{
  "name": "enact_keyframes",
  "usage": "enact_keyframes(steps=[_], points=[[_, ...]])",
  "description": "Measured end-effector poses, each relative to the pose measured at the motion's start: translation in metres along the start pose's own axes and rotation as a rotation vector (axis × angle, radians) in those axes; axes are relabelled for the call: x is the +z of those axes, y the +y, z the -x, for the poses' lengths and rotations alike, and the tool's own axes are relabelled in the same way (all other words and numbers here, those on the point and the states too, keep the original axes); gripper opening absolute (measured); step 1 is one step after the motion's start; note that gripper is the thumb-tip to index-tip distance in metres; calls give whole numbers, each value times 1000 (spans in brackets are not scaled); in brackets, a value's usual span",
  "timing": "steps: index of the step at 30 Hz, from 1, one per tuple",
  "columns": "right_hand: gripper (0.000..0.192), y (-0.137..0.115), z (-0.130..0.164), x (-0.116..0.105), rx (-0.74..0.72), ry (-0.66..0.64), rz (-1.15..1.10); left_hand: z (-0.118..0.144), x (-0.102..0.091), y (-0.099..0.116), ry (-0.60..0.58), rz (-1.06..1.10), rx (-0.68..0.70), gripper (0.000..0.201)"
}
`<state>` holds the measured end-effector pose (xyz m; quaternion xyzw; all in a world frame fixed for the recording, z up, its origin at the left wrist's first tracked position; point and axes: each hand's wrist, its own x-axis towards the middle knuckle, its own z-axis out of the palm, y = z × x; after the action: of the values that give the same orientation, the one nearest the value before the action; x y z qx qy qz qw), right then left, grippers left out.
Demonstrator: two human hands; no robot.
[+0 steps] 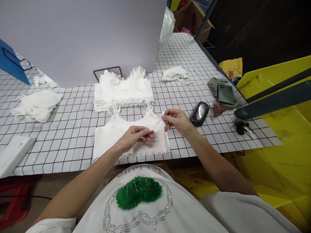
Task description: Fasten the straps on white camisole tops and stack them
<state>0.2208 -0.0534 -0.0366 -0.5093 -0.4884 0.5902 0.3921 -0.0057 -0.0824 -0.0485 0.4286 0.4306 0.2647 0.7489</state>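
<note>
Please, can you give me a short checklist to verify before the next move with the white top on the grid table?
1. Left hand pinches the flat white fabric crop top: ok.
2. Right hand pinches the top's thin white strap: ok.
3. Top lies flat on the white black-gridded table cover, hem at the near edge: ok.
4. Folded stack of white tops lies behind, apart from the hands: ok.
5. Shiny black oval case close to the right wrist, may be knocked: not ok.
6. Strap free of twist: cannot tell.

Both hands [155, 129] pinching a white top [109, 139] — gridded table [73, 103], folded stack [123, 92] behind.
</note>
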Motion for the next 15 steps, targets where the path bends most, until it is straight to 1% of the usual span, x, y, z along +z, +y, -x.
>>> enact_keyframes(steps=[2, 3, 4, 5, 6, 7, 8, 9, 10, 12, 13, 15], points=[[27, 1, 3, 1, -161, 82, 192, 1, 1, 1, 55, -96, 60, 32], [25, 0, 5, 3, -262, 88, 288, 1, 1, 2, 74, -134, 92, 32], [27, -1, 7, 6, -354, 53, 365, 2, 2, 4, 80, -164, 120, 32], [29, -3, 9, 9, -421, -26, 412, 2, 4, 6, 78, -186, 148, 33], [29, -4, 11, 13, -453, -131, 431, 2, 5, 9, 76, -203, 175, 33], [26, -5, 11, 16, -453, -229, 431, 2, 7, 12, 81, -218, 200, 34], [23, -5, 12, 19, -435, -291, 426, 2, 9, 14, 99, -233, 222, 35], [20, -5, 11, 21, -413, -314, 423, 1, 9, 16, 124, -250, 239, 36], [19, -4, 10, 22, -394, -303, 427, 1, 10, 16, 154, -267, 254, 37], [17, -2, 6, 22, -380, -237, 464, -1, 6, 15, 200, -325, 296, 35], [17, -1, 4, 21, -386, -206, 488, -3, 3, 13, 226, -387, 337, 33], [16, 2, -1, 18, -402, -160, 519, -6, -9, 6, 297, -595, 433, 24]])
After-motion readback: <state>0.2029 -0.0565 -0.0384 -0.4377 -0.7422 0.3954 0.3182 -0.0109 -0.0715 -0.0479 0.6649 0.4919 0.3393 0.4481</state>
